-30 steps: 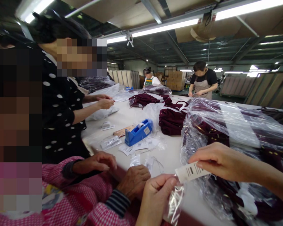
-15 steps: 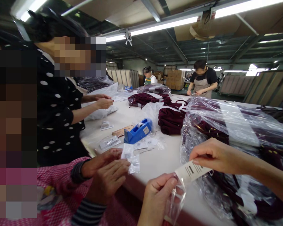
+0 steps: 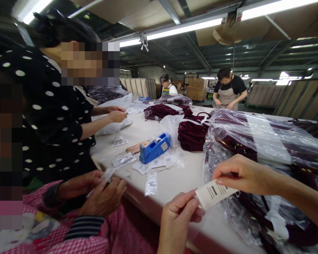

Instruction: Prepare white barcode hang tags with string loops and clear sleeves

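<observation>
A white printed hang tag (image 3: 214, 193) is stretched between my two hands above the table's front edge. My left hand (image 3: 178, 217) is closed, pinching the tag's left end between thumb and fingers; whether clear plastic is also in that pinch is hard to see. My right hand (image 3: 235, 173) grips the tag's upper right edge with thumb and fingertips. A small loop shows at the tag's right end. Beside my right hand lies a large clear-plastic bundle (image 3: 270, 137) of dark maroon garments.
A blue tape dispenser (image 3: 155, 148) stands mid-table near loose white tags (image 3: 159, 162) and a small clear packet (image 3: 151, 184). Folded maroon garments (image 3: 192, 135) lie behind. At left, a co-worker's hands (image 3: 103, 192) hold a small packet; another person (image 3: 55, 106) stands beyond.
The clear plastic hanging below my left hand no longer shows there. My right hand has barely moved. The nearby co-worker's hands have drawn left, away from the table, with a small packet.
</observation>
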`<move>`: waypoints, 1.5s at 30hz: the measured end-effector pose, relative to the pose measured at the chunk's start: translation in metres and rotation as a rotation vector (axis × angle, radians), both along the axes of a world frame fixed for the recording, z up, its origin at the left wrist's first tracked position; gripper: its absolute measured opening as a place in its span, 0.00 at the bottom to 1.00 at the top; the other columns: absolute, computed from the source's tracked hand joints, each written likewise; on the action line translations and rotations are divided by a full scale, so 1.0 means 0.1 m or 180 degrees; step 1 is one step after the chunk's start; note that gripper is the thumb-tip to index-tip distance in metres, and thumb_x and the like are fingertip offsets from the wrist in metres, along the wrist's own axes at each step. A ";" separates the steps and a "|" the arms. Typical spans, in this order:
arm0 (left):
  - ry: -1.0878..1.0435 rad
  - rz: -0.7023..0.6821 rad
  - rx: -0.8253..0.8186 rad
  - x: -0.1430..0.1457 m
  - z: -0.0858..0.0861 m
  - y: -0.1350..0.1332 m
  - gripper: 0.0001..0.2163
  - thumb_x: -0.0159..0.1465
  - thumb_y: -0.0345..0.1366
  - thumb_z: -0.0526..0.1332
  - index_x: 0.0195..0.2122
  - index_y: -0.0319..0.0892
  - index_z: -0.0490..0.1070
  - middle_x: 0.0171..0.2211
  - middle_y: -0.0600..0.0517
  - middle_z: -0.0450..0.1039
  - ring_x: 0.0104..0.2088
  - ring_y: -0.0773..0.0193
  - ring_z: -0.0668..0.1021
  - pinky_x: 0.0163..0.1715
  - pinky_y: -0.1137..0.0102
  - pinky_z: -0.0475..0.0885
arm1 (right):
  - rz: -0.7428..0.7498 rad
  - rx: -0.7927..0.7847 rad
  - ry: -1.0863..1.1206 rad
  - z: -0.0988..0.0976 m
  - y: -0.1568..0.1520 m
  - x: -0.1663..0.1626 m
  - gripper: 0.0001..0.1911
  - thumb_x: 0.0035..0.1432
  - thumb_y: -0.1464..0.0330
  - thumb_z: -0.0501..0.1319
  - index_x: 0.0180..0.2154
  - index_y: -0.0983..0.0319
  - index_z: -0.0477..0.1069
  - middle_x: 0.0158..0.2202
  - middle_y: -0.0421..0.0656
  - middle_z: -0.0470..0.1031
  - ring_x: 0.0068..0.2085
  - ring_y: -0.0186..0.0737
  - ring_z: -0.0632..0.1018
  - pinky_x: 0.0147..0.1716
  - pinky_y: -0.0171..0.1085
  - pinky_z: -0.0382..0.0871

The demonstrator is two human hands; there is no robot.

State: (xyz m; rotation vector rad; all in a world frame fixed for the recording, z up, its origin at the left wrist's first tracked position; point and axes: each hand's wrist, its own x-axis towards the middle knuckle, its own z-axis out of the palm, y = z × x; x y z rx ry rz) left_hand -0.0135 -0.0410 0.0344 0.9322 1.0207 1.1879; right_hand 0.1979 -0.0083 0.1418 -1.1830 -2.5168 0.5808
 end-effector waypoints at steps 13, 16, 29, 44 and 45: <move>-0.0286 0.0474 0.0239 0.04 -0.02 0.00 0.15 0.50 0.33 0.68 0.40 0.40 0.73 0.25 0.54 0.76 0.27 0.64 0.77 0.26 0.73 0.70 | -0.0080 -0.0083 0.0097 0.00 -0.02 -0.01 0.06 0.58 0.71 0.59 0.35 0.62 0.76 0.26 0.35 0.74 0.26 0.28 0.71 0.27 0.28 0.60; -0.0275 0.0417 0.0362 0.04 -0.05 0.01 0.14 0.51 0.33 0.68 0.39 0.40 0.72 0.23 0.55 0.75 0.26 0.66 0.76 0.26 0.74 0.68 | -0.0243 -0.0078 0.0149 0.00 0.01 0.01 0.07 0.59 0.70 0.59 0.36 0.62 0.76 0.27 0.37 0.75 0.28 0.30 0.71 0.28 0.30 0.61; 0.0488 0.0462 0.0818 0.00 -0.06 -0.04 0.17 0.57 0.37 0.65 0.48 0.45 0.72 0.30 0.53 0.80 0.33 0.65 0.79 0.39 0.74 0.70 | -0.0452 -0.2708 0.1422 -0.50 -0.16 -0.05 0.31 0.51 0.67 0.68 0.56 0.62 0.67 0.26 0.36 0.71 0.24 0.27 0.66 0.23 0.27 0.56; 0.0906 0.0315 0.0878 -0.13 -0.06 -0.02 0.17 0.56 0.37 0.66 0.48 0.44 0.74 0.31 0.53 0.82 0.31 0.64 0.80 0.37 0.74 0.72 | -0.0529 -0.2322 0.1492 -0.66 -0.27 -0.26 0.20 0.52 0.68 0.65 0.49 0.60 0.75 0.24 0.35 0.68 0.24 0.28 0.65 0.22 0.28 0.54; 0.0960 0.0270 0.0875 -0.13 -0.05 -0.02 0.17 0.56 0.37 0.66 0.47 0.44 0.74 0.31 0.52 0.82 0.32 0.64 0.80 0.37 0.74 0.73 | -0.0557 -0.2355 0.1459 -0.66 -0.28 -0.26 0.21 0.52 0.69 0.66 0.49 0.60 0.74 0.24 0.35 0.68 0.24 0.28 0.65 0.23 0.28 0.54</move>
